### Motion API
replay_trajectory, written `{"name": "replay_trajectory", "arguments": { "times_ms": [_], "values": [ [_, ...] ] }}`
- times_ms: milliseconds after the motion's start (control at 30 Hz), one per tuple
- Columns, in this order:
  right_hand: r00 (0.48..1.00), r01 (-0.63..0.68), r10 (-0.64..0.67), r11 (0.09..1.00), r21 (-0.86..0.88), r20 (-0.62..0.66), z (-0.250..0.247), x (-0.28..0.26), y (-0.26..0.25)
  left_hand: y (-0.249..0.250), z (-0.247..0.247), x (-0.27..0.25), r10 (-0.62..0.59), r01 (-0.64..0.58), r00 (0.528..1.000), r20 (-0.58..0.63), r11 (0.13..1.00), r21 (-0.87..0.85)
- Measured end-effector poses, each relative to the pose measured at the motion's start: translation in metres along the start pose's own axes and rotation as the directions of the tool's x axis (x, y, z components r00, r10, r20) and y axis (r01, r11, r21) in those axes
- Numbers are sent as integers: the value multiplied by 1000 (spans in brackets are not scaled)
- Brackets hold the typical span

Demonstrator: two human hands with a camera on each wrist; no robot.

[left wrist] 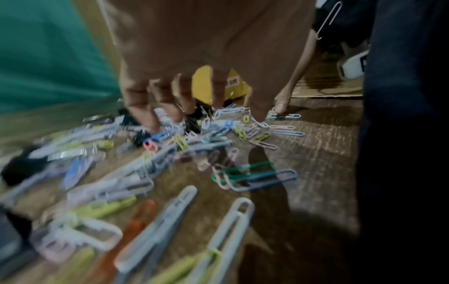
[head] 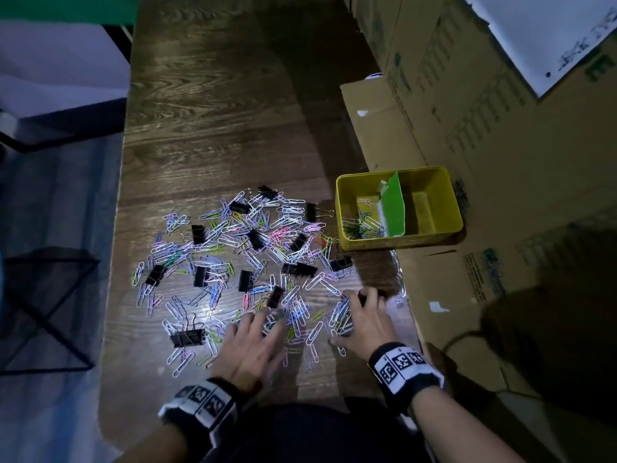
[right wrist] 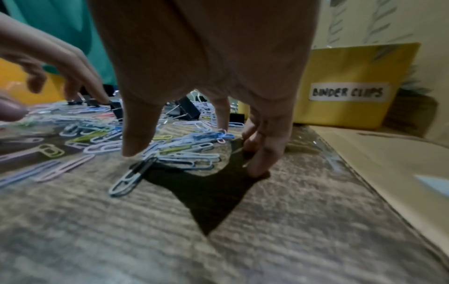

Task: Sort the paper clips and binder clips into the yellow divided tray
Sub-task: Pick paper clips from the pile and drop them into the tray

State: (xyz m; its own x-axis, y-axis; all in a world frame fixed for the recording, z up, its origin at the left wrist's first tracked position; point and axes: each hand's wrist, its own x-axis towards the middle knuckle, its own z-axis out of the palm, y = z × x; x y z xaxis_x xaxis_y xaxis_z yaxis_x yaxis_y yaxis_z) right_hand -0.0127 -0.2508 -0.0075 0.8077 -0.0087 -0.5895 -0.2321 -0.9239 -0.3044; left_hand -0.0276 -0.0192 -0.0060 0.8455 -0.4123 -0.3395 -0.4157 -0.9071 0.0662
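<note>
Several coloured paper clips (head: 230,228) and black binder clips (head: 246,280) lie scattered on the wooden table. The yellow tray (head: 400,241) stands to the right of the pile, split by a green divider (head: 394,205). Its left compartment holds a few paper clips; the right one looks bare. A label on its wall (right wrist: 350,92) reads BINDER CLIPS. My left hand (head: 263,325) rests spread on the near clips, fingertips (left wrist: 148,123) down among them. My right hand (head: 357,312) arches over a bunch of paper clips (right wrist: 184,157), fingertips (right wrist: 257,169) on the wood, holding nothing.
Cardboard boxes (head: 500,145) stand along the right side, and a flattened one (head: 450,295) lies beside my right hand. The table's left edge (head: 117,262) drops off to a dark wire frame (head: 50,312). Bare wood (head: 217,111) stretches beyond the pile.
</note>
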Motion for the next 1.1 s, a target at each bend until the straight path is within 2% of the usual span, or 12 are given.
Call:
{"name": "replay_trajectory", "arguments": {
  "times_ms": [100,233,367,467,533,633,733,833,900,1000,1100],
  "values": [
    [999,-10,10,1000,-20,41,7,-1,-15,7,14,1,-133,131,989,69,991,30],
    [998,41,-38,998,-47,56,22,-6,-43,28,15,15,-134,137,981,137,990,-12],
    [993,114,-114,993,-4,42,25,-4,-55,32,24,21,-78,98,980,185,990,-101],
    [982,186,-187,980,65,9,24,2,-53,24,19,25,-5,27,993,118,983,-181],
    [977,214,-211,970,113,-41,22,4,-51,18,14,27,57,-46,996,69,988,-149],
    [979,195,-183,968,155,-87,18,6,-47,11,18,24,70,-50,988,137,988,-144],
    [983,174,-157,958,226,-90,18,9,-42,5,22,21,151,-139,980,133,986,-94],
    [994,106,-95,917,384,-46,13,10,-36,1,16,26,174,-154,983,64,960,-234],
    [997,75,-79,887,456,-9,8,12,-30,-4,5,30,101,-69,993,61,917,-394],
    [997,58,-73,830,555,4,-2,11,-20,-12,-14,32,4,52,996,92,802,-595],
    [998,62,-52,755,653,-34,-13,10,-11,-20,-29,31,-85,238,968,236,603,-761]
  ]
}}
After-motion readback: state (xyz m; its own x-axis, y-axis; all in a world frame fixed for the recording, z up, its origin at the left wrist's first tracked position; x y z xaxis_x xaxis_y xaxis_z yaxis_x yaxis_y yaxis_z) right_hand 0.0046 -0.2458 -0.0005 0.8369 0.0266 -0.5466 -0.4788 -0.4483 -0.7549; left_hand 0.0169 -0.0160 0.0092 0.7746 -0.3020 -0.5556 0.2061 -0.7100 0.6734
